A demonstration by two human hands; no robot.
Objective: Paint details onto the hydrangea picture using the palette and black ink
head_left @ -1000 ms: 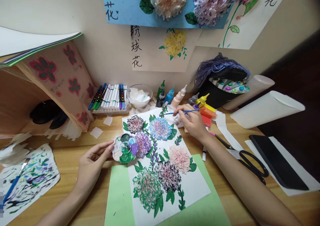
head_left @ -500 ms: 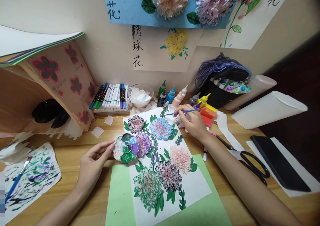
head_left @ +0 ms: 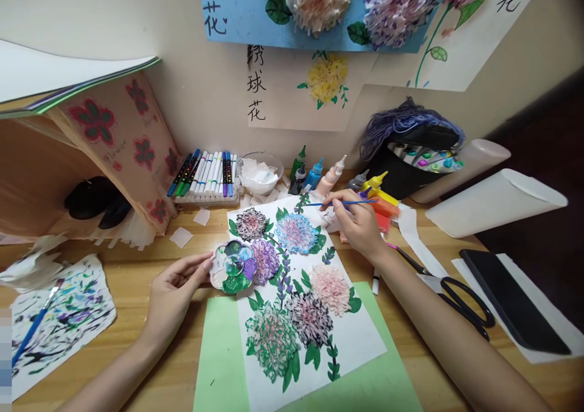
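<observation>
My left hand (head_left: 185, 284) pinches the edge of a small flower-shaped paint palette (head_left: 232, 267), smeared with green, purple and white paint, held over the left edge of a white sheet (head_left: 360, 336). Several raised, ruffled flowers in pink, blue, purple, black and green cover that sheet, with painted green leaves between them. In my right hand (head_left: 354, 220) is a thin blue paintbrush (head_left: 342, 203), lying nearly level. Its tip is at a small leafy sprig (head_left: 302, 204) near the sheet's top edge; whether it touches the paper I cannot tell.
Green paper (head_left: 219, 351) lies under the sheet. Behind stand markers (head_left: 207, 174), a bowl (head_left: 260, 174) of paper scraps and paint bottles (head_left: 314, 174). Black scissors (head_left: 465, 299) and a black phone-like slab (head_left: 515, 299) lie right. A paint-stained paper (head_left: 86, 302) with another brush (head_left: 36, 324) lies left.
The whole view has shifted slightly, so things sit a little farther right. Both hands keep their hold on the palette and the paintbrush; the brush lies a bit more level.
</observation>
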